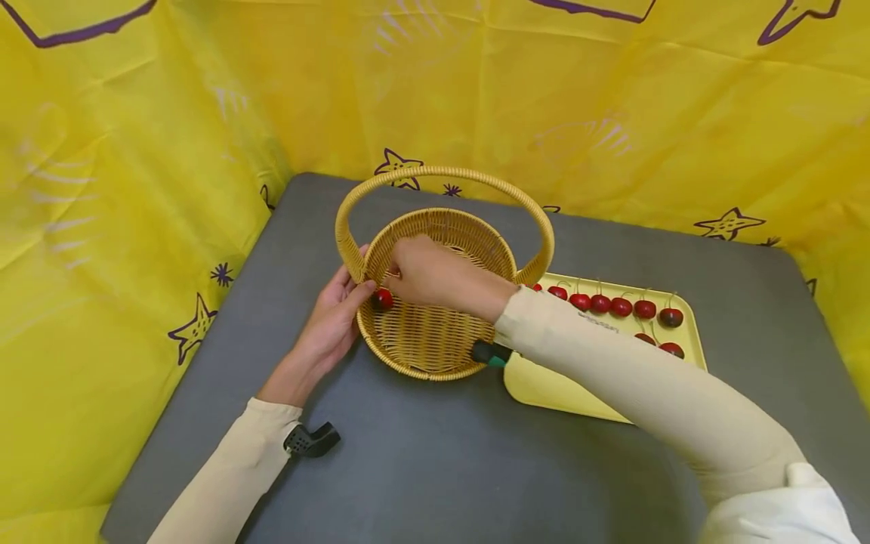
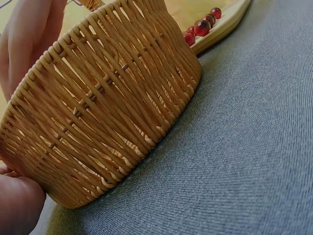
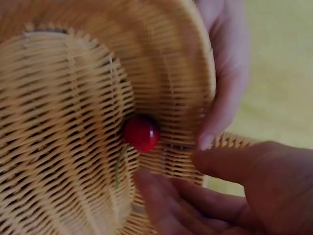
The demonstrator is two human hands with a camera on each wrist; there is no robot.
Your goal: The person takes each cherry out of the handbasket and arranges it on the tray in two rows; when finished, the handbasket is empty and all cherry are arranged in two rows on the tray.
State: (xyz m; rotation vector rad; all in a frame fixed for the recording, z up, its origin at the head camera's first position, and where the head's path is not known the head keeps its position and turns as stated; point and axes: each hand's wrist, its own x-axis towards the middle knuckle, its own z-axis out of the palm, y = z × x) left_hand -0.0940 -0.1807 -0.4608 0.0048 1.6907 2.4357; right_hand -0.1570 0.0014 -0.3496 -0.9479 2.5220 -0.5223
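Observation:
My left hand (image 1: 321,332) grips the left side of a round woven basket (image 1: 435,344) at the foot of its arched handle, the thumb at the rim and the other fingers outside. Inside the basket a red cherry (image 3: 142,133) with a green stem lies low against the wall. Close beside it is my right hand (image 1: 438,273), reaching in over the basket. The right wrist view shows its thumb and fingers (image 3: 166,200) apart and relaxed, with nothing between them.
To the right, partly under my right forearm, sits a pale yellow tray (image 1: 557,393) with a row of cherries (image 1: 621,307) and a few more below it. Yellow patterned cloth (image 1: 476,98) hangs behind and beside the grey table (image 1: 435,461).

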